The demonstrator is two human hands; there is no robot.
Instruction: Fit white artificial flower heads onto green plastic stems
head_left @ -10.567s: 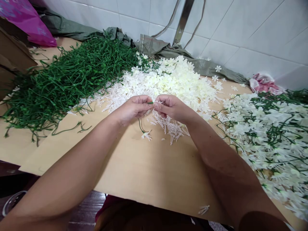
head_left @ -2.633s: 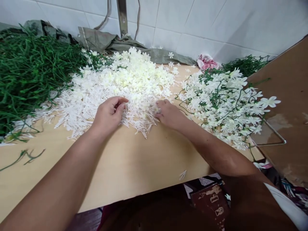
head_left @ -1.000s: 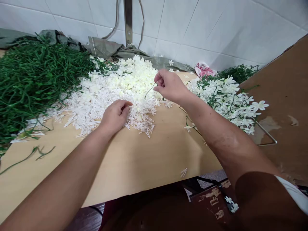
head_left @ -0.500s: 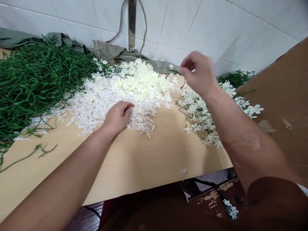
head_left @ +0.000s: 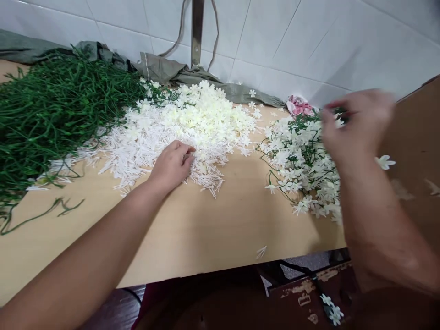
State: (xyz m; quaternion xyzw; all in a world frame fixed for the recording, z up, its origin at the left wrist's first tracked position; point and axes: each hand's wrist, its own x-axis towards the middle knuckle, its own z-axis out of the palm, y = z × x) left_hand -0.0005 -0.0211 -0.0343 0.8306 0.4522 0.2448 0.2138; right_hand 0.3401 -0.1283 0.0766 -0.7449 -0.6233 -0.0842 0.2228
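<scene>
My left hand (head_left: 173, 166) rests at the front edge of a heap of thin white sticks (head_left: 137, 142), its fingers curled together; what they pinch, if anything, is too small to name. Behind it lies a pile of cream-white blossoms (head_left: 206, 110). My right hand (head_left: 359, 121), smeared by motion, is raised over the right side of a bunch of white flowers on green stems (head_left: 302, 156). Its fingers are curled, with something green and white beside them that I cannot make out clearly.
Green plastic stems (head_left: 68, 96) are heaped at the left. Grey-green cloth (head_left: 161, 68) runs along the tiled wall. A pink and white bundle (head_left: 299, 105) lies behind the flowers. Cardboard (head_left: 417, 151) stands at the right. A few white sticks (head_left: 261, 251) lie near the front edge.
My right hand has moved right, from above the gap between the piles to over the flower bunch's right side. The pink and white bundle has come into sight. My left hand has hardly moved.
</scene>
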